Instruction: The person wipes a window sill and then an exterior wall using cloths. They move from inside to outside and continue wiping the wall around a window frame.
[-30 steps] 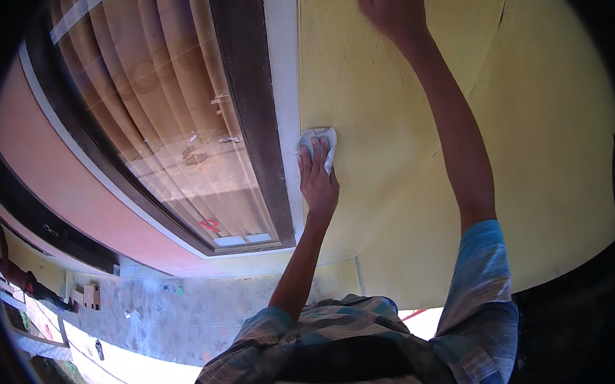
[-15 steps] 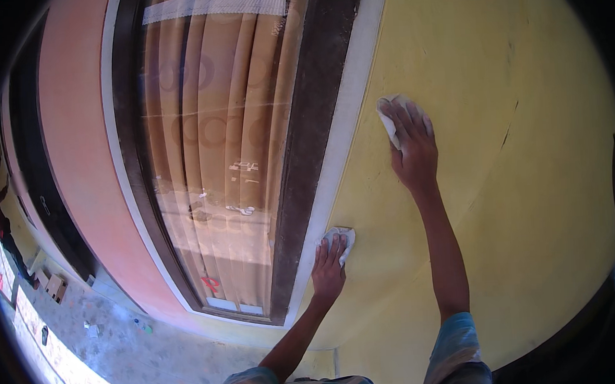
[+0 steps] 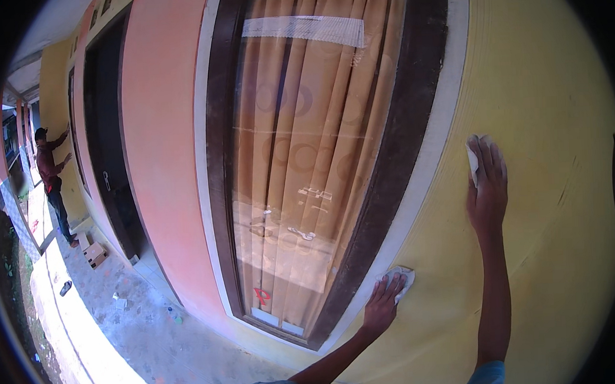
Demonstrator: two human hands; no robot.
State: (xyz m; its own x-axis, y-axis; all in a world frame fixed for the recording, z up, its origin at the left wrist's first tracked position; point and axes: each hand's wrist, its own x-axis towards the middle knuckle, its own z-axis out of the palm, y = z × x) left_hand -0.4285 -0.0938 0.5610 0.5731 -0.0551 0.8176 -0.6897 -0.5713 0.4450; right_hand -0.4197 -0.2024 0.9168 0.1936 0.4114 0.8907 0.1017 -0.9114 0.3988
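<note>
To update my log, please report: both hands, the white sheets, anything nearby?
Left hand: holding white sheet to yellow wall, by white trim. Right hand: higher on wall, holding second sheet. Co-worker far off, picture left.

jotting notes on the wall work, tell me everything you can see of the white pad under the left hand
The white pad looks thin and soft, with an uneven edge; whether it is cloth or paper, I can't tell. It lies against the yellow wall, close beside the pale window border. The left hand is on it, its extended fingers covering part, while the upper and right edges show past them.
</note>
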